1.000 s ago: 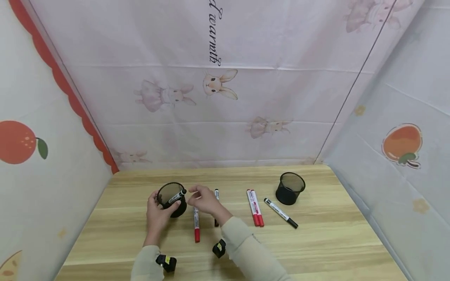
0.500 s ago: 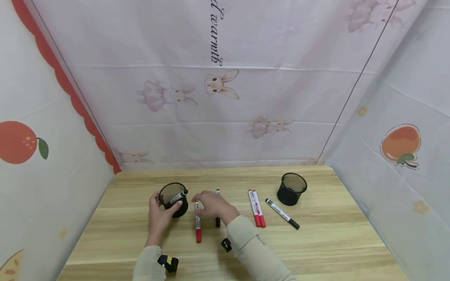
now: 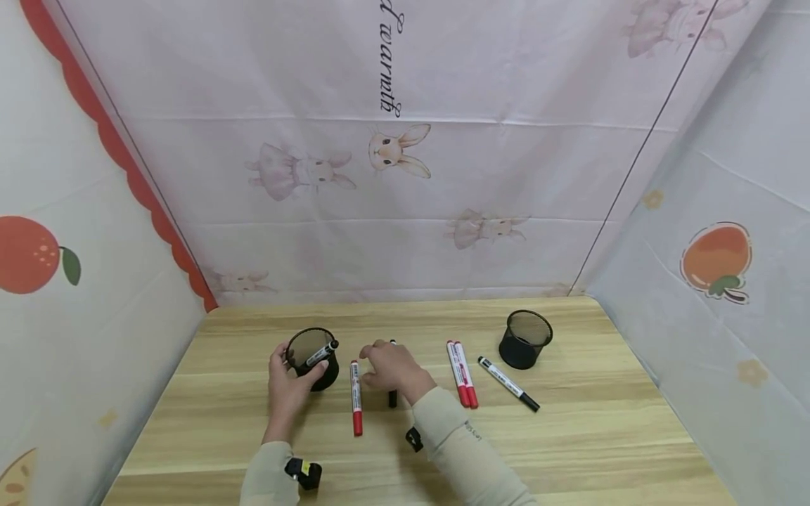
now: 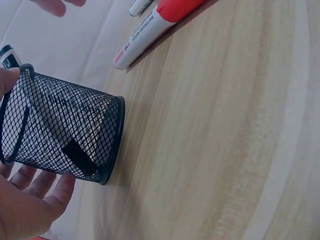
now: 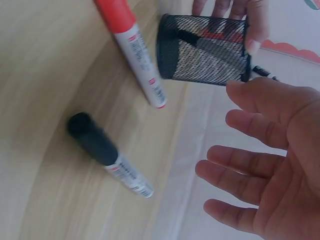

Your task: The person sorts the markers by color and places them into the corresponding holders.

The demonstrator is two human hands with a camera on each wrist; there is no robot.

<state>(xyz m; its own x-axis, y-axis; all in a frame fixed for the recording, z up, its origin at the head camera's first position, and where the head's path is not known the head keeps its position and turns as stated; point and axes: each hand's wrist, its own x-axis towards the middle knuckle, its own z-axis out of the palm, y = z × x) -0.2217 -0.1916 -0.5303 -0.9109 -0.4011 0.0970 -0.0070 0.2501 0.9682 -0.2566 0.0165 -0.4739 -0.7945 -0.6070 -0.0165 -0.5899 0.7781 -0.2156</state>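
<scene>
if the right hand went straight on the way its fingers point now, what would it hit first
Probably the red-capped marker just left of the right hand; height is unclear, so it might pass over and meet the mesh cup.

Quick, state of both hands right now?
Left hand: closed, holding the left cup.
Right hand: open, holding nothing.

So the right hand (image 3: 391, 367) has pulled away from the left cup (image 3: 328, 377), and from the head view it now blocks the middle of a black marker (image 3: 393, 399). Nearest red marker (image 3: 356, 395) is fully uncovered now, white end included.
</scene>
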